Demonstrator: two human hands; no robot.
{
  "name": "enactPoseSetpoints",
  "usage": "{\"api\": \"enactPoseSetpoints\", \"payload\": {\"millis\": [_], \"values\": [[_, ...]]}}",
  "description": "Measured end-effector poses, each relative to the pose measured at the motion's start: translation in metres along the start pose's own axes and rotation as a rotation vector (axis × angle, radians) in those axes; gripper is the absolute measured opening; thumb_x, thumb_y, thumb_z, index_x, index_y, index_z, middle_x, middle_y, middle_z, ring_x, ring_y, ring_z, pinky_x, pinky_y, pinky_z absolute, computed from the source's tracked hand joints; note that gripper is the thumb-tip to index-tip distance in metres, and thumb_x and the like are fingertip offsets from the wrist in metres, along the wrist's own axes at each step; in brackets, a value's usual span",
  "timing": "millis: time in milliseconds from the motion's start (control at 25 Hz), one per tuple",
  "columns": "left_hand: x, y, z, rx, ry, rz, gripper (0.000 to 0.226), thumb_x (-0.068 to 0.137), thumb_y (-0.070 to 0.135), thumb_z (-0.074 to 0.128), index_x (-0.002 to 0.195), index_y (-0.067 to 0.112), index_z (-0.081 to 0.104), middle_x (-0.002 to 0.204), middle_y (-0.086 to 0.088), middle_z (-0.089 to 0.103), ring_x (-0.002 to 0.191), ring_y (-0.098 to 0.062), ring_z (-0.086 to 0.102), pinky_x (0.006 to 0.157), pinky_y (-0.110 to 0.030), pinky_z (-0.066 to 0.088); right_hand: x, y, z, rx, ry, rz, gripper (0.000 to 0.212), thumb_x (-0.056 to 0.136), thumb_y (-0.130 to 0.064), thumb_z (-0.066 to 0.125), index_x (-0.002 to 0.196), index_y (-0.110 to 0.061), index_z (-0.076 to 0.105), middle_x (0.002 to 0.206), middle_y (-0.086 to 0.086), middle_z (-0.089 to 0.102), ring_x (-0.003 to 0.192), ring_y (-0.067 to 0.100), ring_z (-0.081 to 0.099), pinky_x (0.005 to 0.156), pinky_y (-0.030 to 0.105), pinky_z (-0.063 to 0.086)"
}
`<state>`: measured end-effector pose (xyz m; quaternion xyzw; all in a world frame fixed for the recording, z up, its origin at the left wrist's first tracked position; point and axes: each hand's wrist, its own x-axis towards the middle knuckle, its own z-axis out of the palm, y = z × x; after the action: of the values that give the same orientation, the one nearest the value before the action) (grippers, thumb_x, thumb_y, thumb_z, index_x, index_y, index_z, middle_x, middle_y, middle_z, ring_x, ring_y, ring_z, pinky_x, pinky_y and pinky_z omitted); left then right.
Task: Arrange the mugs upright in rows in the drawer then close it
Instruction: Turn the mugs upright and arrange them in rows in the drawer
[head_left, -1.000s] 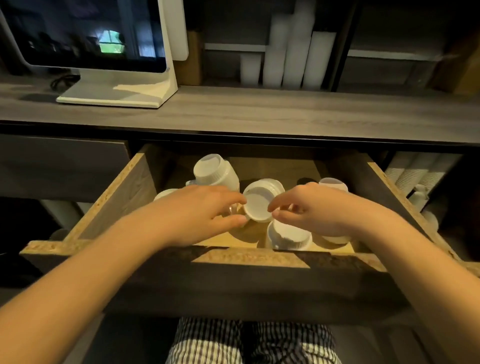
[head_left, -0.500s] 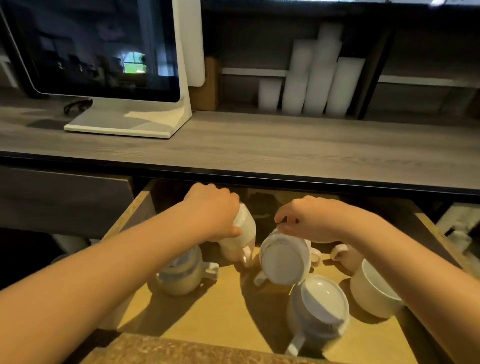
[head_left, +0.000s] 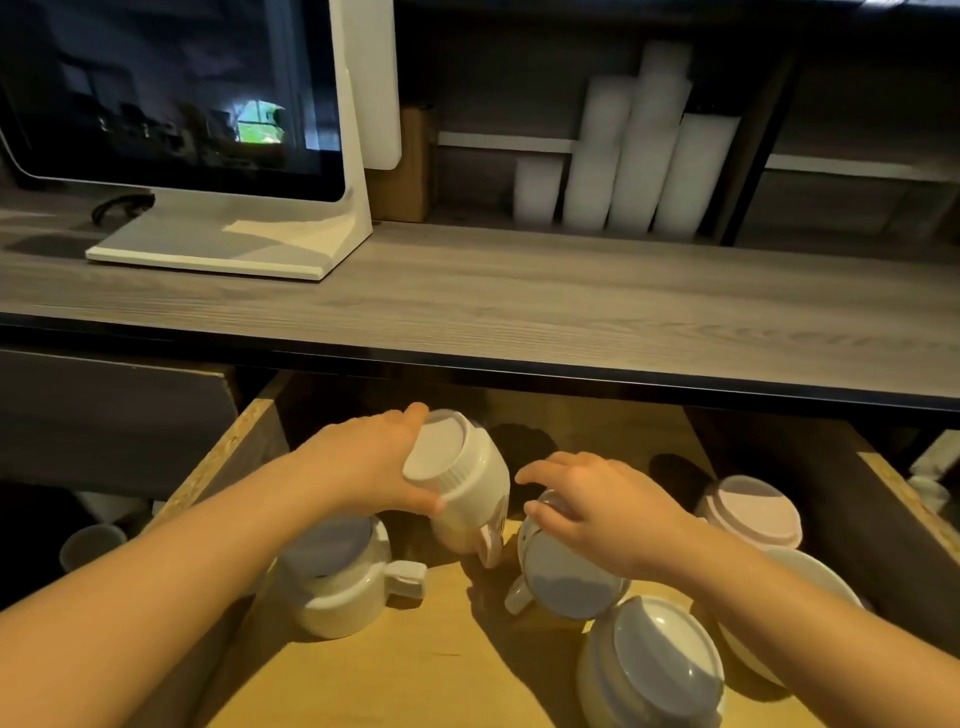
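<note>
Several white mugs lie in the open wooden drawer (head_left: 234, 457). My left hand (head_left: 363, 462) grips a tilted mug (head_left: 467, 488), lifted off the floor with its base turned up toward me and its handle low. My right hand (head_left: 597, 499) rests with fingers spread on a second tipped mug (head_left: 566, 577) in the middle. An upside-down mug (head_left: 337, 577) stands under my left forearm. Another overturned mug (head_left: 654, 665) lies at the front right, one more (head_left: 748, 509) at the back right, and a further mug (head_left: 789, 592) is partly hidden by my right arm.
A grey wooden counter (head_left: 519, 301) overhangs the drawer's back. A white-framed monitor (head_left: 171, 93) stands on it at the left, stacked white cups (head_left: 634, 156) at the back. The drawer's right wall (head_left: 898, 493) is close to the mugs.
The view has moved closer over the drawer. My left hand has raised and tilted its mug further, base toward me. My right hand stays on the middle mug, fingers now spread.
</note>
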<state>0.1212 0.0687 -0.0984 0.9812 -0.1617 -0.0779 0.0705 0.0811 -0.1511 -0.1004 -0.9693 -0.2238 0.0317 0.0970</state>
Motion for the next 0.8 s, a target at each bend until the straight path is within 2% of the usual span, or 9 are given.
{"api": "enactPoseSetpoints", "payload": {"millis": [80, 200, 360, 480, 560, 680, 800], "values": [[0.005, -0.007, 0.003, -0.246, -0.007, 0.018, 0.075, 0.068, 0.052, 0.074, 0.126, 0.026, 0.034, 0.117, 0.007, 0.052, 0.102, -0.011, 0.054, 0.083, -0.026, 0.052, 0.000, 0.000, 0.004, 0.009, 0.006, 0.007, 0.038, 0.095, -0.044, 0.038, 0.131, -0.033, 0.045, 0.128, -0.007, 0.056, 0.113, 0.011, 0.053, 0.093, 0.026, 0.045], [0.008, -0.006, 0.010, -0.352, 0.072, 0.001, 0.073, 0.065, 0.050, 0.077, 0.119, 0.024, 0.036, 0.112, 0.005, 0.051, 0.097, -0.013, 0.055, 0.078, -0.024, 0.055, 0.000, 0.001, 0.004, 0.006, -0.001, 0.003, 0.038, 0.096, -0.044, 0.036, 0.130, -0.032, 0.047, 0.128, -0.008, 0.056, 0.115, 0.010, 0.051, 0.094, 0.025, 0.043], [0.005, -0.001, 0.009, -0.264, 0.148, -0.049, 0.075, 0.061, 0.054, 0.078, 0.118, 0.023, 0.037, 0.111, 0.004, 0.052, 0.094, -0.014, 0.056, 0.075, -0.026, 0.057, -0.001, 0.001, 0.002, 0.005, -0.009, 0.013, 0.039, 0.096, -0.044, 0.037, 0.131, -0.032, 0.046, 0.131, -0.008, 0.054, 0.116, 0.011, 0.051, 0.095, 0.025, 0.043], [-0.004, 0.005, -0.005, -0.106, 0.190, 0.024, 0.073, 0.059, 0.059, 0.075, 0.113, 0.026, 0.039, 0.107, 0.006, 0.055, 0.093, -0.013, 0.057, 0.075, -0.029, 0.057, -0.004, 0.001, -0.004, 0.016, 0.004, 0.031, 0.044, 0.095, -0.044, 0.040, 0.137, -0.033, 0.039, 0.138, -0.008, 0.048, 0.120, 0.011, 0.051, 0.096, 0.025, 0.043], [-0.011, 0.009, -0.015, -0.086, 0.216, 0.053, 0.071, 0.059, 0.060, 0.075, 0.112, 0.027, 0.041, 0.104, 0.008, 0.055, 0.092, -0.012, 0.056, 0.075, -0.029, 0.056, -0.006, 0.005, -0.010, 0.053, 0.026, 0.052, 0.049, 0.094, -0.044, 0.043, 0.141, -0.035, 0.032, 0.144, -0.009, 0.042, 0.123, 0.011, 0.049, 0.096, 0.025, 0.043], [-0.016, 0.011, -0.029, -0.370, 0.193, 0.008, 0.063, 0.058, 0.059, 0.075, 0.105, 0.025, 0.051, 0.100, 0.007, 0.059, 0.089, -0.012, 0.060, 0.073, -0.027, 0.056, -0.006, 0.010, -0.017, 0.334, 0.065, 0.058, 0.061, 0.088, -0.045, 0.054, 0.142, -0.040, 0.024, 0.148, -0.013, 0.034, 0.125, 0.002, 0.040, 0.096, 0.021, 0.038], [-0.016, 0.009, -0.039, -0.705, 0.173, -0.008, 0.075, 0.046, 0.071, 0.069, 0.098, 0.018, 0.060, 0.097, -0.001, 0.064, 0.088, -0.016, 0.064, 0.066, -0.025, 0.054, -0.009, 0.008, -0.023, 0.639, 0.105, -0.039, 0.080, 0.077, -0.040, 0.071, 0.140, -0.045, 0.021, 0.143, -0.022, 0.032, 0.117, -0.013, 0.034, 0.094, 0.011, 0.028]]}}
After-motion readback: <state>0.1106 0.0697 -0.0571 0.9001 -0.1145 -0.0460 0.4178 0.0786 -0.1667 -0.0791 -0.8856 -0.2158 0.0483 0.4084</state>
